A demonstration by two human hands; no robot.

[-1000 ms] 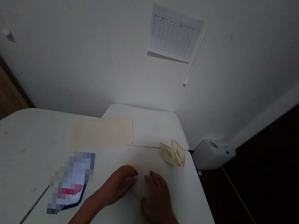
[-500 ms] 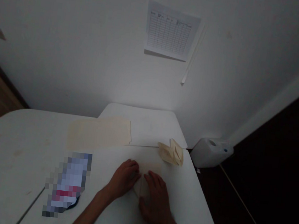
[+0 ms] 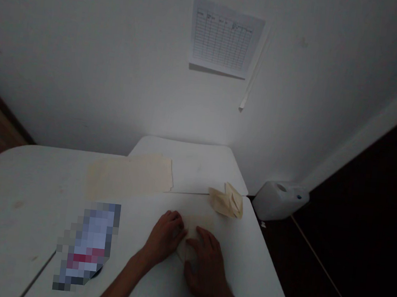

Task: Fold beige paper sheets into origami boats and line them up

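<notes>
A pale cream sheet of paper point(image 3: 197, 225) lies on the white table point(image 3: 13, 223) in front of me, partly folded. My left hand point(image 3: 164, 237) rests on its left part with the fingers curled and pressed down on the paper. My right hand point(image 3: 205, 265) lies flat over its right part, fingers stretched forward. The paper under both palms is hidden.
A folded cream paper shape point(image 3: 227, 202) sits near the table's right edge. A stack of cream sheets point(image 3: 129, 177) lies further back on the left. A blurred-out object point(image 3: 85, 245) is at my left. A white container point(image 3: 280, 198) stands on the dark floor by the wall.
My left hand has slid a little toward the right hand, fingers more curled. The view has drifted slightly so everything sits a bit further left.
</notes>
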